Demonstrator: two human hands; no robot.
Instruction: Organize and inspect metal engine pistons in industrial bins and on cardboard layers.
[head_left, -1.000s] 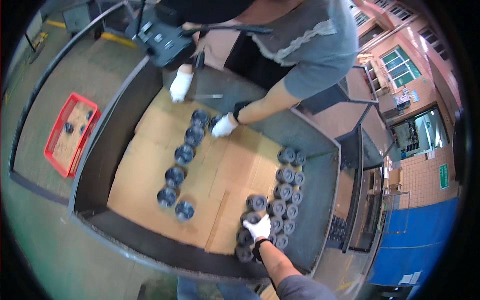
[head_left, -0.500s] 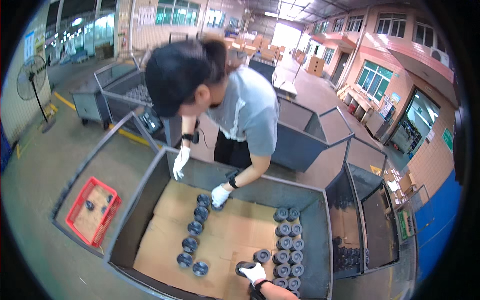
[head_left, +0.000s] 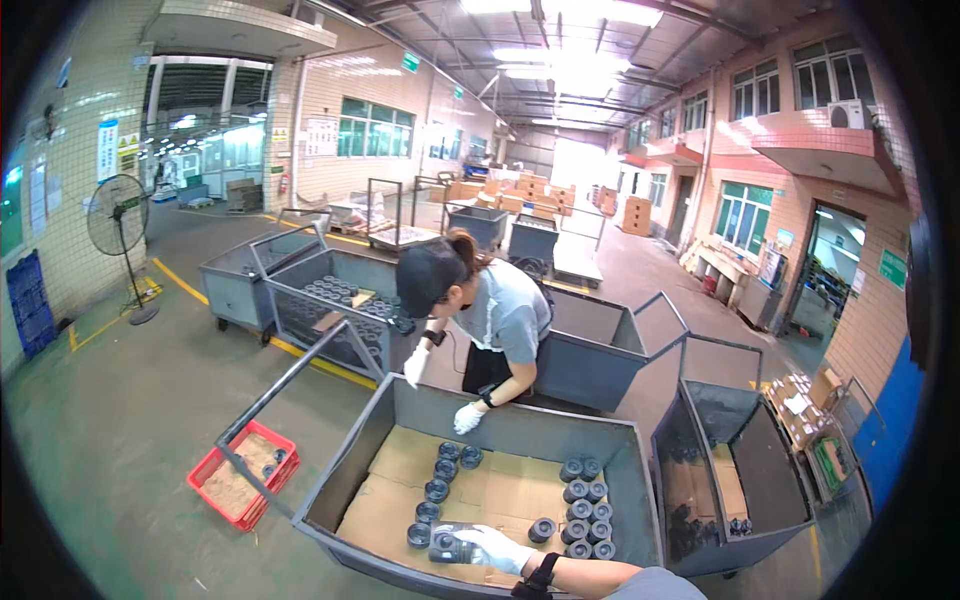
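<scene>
Head view has tipped upward over the last 1 second, so the grey bin (head_left: 560, 435) now sits low, toward 6 o'clock, in a wide workshop. Inside the bin, the person's white-gloved right hand (head_left: 495, 550) has left the block of upright parts (head_left: 601, 510) at 4 o'clock and come across to about 7 o'clock, its fingers closed around a dark cylinder (head_left: 460, 548). That puts the held cylinder close by the lower end of the row of dark parts (head_left: 427, 512) running from 8 to 11 o'clock, while 1 stray part (head_left: 542, 530) stands just beside the block. Toward 12 o'clock, the co-worker (head_left: 515, 320) has lifted the lower gloved hand (head_left: 467, 418) off the parts; it seems to hold nothing, and 1 part (head_left: 470, 457) stands near the row's far end. Blur and overlap hide whether the held cylinder touches the cardboard (head_left: 500, 485) or a neighbour, and where each fingertip lies. The forearm (head_left: 600, 577), cut off at 5 o'clock, may mask more of the block. The left hand is out of view, so I cannot tell the state of its fingers.
</scene>
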